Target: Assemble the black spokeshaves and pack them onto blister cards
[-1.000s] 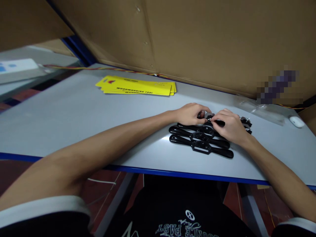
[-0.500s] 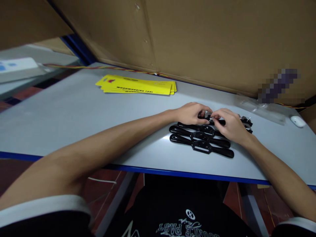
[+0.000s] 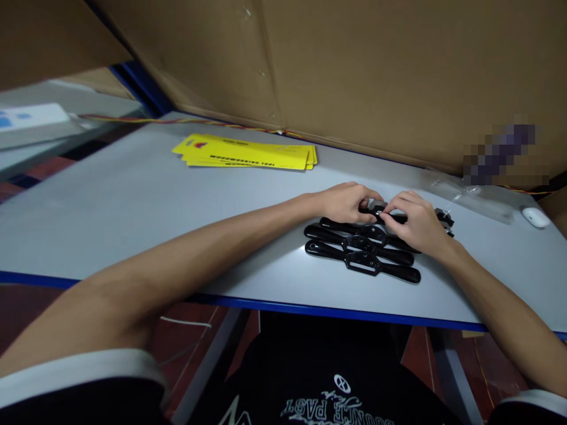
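Several black two-handled tools lie in a staggered row on the grey table [image 3: 248, 224]. The nearest black tool [image 3: 363, 261] has a slotted middle. At the far side of the row, my left hand [image 3: 349, 202] grips the left part of another black tool [image 3: 375, 208]. My right hand [image 3: 414, 223] has thumb and index finger pinched together at that tool's middle, on a small silvery piece [image 3: 379, 213]. Its fingers hide much of the tool's right side. Beyond my right hand sit small black and metal parts [image 3: 444, 219].
A fanned stack of yellow cards [image 3: 243, 154] lies at the back left. Clear plastic bags [image 3: 473, 198] and a white earbud case [image 3: 534, 217] are at the right. A cardboard wall [image 3: 354, 77] stands behind, with a twisted red-yellow wire [image 3: 212, 123] along its foot.
My right hand has shifted slightly at the tool's middle, its fingers still pinched. My left hand has moved a touch to the right with its grip kept.
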{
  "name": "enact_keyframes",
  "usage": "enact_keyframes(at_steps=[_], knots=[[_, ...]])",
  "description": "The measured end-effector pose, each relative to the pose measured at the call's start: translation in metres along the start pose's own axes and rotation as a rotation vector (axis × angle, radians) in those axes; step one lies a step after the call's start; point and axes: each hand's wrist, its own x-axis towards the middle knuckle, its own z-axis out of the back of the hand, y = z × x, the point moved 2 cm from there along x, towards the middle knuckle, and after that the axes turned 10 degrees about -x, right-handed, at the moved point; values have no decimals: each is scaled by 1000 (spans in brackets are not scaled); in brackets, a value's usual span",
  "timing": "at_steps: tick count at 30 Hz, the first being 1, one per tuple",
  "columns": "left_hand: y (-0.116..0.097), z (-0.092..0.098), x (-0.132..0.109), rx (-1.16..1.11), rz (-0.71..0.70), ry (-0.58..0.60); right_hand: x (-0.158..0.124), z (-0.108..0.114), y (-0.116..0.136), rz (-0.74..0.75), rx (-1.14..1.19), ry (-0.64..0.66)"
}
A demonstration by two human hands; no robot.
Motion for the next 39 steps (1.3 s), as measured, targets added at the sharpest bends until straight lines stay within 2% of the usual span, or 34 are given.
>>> enact_keyframes(at_steps=[11,25,34,39], knots=[[2,1,-1,8,-26,-5,0,-1,3,22,-30,80],[1,1,-1,-11,-22,4,0,1,1,48,-100,83],[5,0,0,-4,-7,6,-6,3,-6,5,-104,81],[4,-1,0,-2,-14,2,-6,5,-2,65,-126,115]])
